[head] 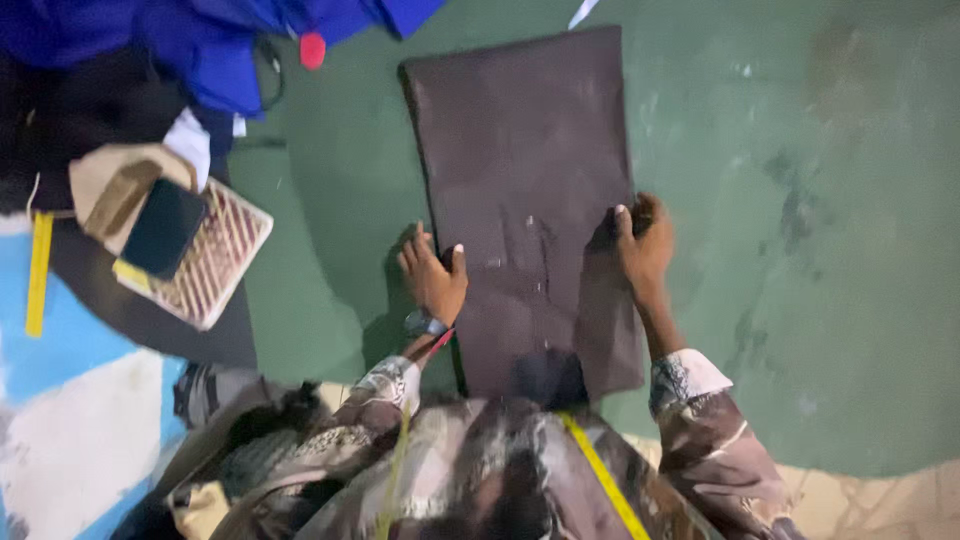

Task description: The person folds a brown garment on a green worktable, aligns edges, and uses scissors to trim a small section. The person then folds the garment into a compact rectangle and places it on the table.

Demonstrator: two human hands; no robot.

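Lying lengthwise in the middle of the frame, a long dark brown fabric panel [525, 190] stretches from the person's lap up to the top edge, spread flat on a green floor [800, 200]. The left hand [435, 275] rests at the panel's left edge, slightly left of centre; its fingers are spread open and its thumb lies on the cloth. A wristwatch [422, 323] sits on that wrist. The right hand [643, 245] is at the panel's right edge, right of centre, with its fingers curled around the border, pinching the cloth where it folds. A yellow measuring tape [603, 477] hangs over the person's patterned clothing at the bottom centre. In the upper left of the frame, a heap of blue cloth [190, 40] lies on the floor with a small red object [313, 50] beside it. At the left, a dark phone [163, 228] lies on a woven tan case [215, 262], and a yellow ruler-like strip [39, 272] lies near the left edge.
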